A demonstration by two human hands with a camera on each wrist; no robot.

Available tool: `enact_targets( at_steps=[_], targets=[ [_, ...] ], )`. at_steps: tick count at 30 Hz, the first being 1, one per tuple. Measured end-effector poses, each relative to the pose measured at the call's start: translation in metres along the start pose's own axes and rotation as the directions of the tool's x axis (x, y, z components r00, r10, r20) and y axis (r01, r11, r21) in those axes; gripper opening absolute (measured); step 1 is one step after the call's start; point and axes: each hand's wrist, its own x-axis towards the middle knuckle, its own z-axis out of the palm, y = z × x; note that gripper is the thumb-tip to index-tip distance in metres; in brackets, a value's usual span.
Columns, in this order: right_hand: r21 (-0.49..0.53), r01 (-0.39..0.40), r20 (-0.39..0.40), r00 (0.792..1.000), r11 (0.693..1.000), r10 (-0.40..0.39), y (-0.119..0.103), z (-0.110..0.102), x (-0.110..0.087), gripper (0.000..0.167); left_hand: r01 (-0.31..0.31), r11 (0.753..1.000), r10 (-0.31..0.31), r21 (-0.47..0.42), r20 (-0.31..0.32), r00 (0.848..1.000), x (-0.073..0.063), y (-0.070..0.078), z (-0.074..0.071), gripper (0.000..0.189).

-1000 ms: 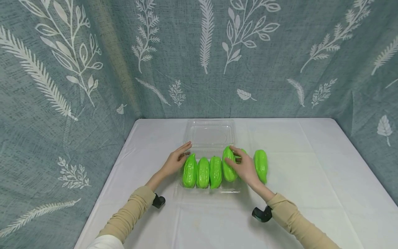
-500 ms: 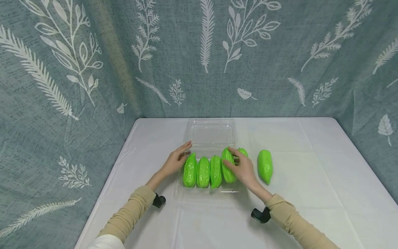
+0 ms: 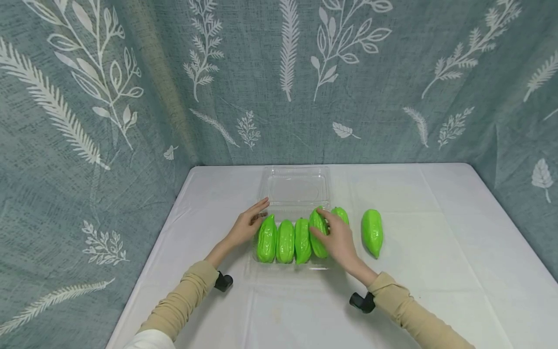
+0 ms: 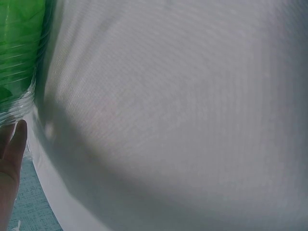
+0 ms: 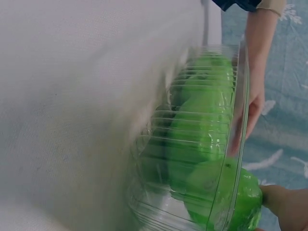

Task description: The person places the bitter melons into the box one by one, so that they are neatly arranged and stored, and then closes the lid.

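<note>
A clear plastic clamshell box (image 3: 305,265) lies open, its lid (image 3: 294,188) laid back behind it. Inside, three glossy green ridged gourds (image 3: 285,241) stand side by side. My right hand (image 3: 342,242) holds a fourth gourd (image 3: 318,232) at the box's right end, thumb on its left side. In the right wrist view, that gourd (image 5: 248,197) sits partly above the rim (image 5: 240,130). My left hand (image 3: 241,228) rests at the box's left edge with fingers fairly straight; its fingertips (image 4: 19,132) are beside the box wall in the left wrist view.
Just right of the box lies another gourd (image 3: 340,213), partly hidden by the right hand. A further gourd (image 3: 372,232) lies farther right on the white tablecloth (image 3: 436,252). A patterned blue-green curtain (image 3: 261,87) hangs behind and at the sides.
My right hand has shifted slightly left, bringing the gourd closer to the row of three. The far-right gourd moved a little to the right and turned. The left hand has stayed put.
</note>
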Motion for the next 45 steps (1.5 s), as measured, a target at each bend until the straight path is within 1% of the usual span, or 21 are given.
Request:
enact_targets(
  at_steps=[9,10,14,20,24,30,45],
  targets=[
    [-0.029,0.017,-0.004,1.0,0.999,-0.017,0.0011,0.0024,0.0001,0.054,-0.005,1.0,0.005,-0.003,-0.009,1.0,0.0008,-0.0025,0.0014,0.046],
    [-0.029,0.015,-0.003,1.0,0.999,-0.015,0.0011,0.0025,0.0001,0.053,-0.005,1.0,0.005,0.007,-0.013,1.0,0.001,-0.0033,0.0022,0.046],
    [-0.024,-0.003,0.001,1.0,1.0,0.003,0.001,0.0026,-0.0005,0.051,-0.001,1.0,0.001,0.005,-0.022,1.0,0.0012,-0.0035,0.0032,0.045],
    [-0.021,-0.024,0.009,1.0,0.999,0.024,0.0006,0.0014,-0.0014,0.049,-0.007,1.0,0.007,-0.008,-0.009,1.0,0.0012,-0.0017,0.0013,0.045],
    [-0.027,-0.023,-0.008,1.0,0.999,0.023,0.0004,-0.0001,-0.002,0.048,-0.006,1.0,0.006,-0.011,-0.001,1.0,0.0011,-0.0017,0.0008,0.045],
    [-0.037,0.006,-0.052,0.999,0.999,-0.008,0.0016,-0.0025,-0.0021,0.046,-0.005,1.0,0.005,-0.008,-0.004,1.0,0.0015,-0.0023,0.0007,0.045],
    [-0.026,0.013,-0.057,0.998,1.0,-0.015,0.0023,-0.0026,-0.0034,0.045,-0.02,1.0,0.02,-0.013,-0.004,1.0,0.0014,-0.0021,0.0004,0.045]
  ],
)
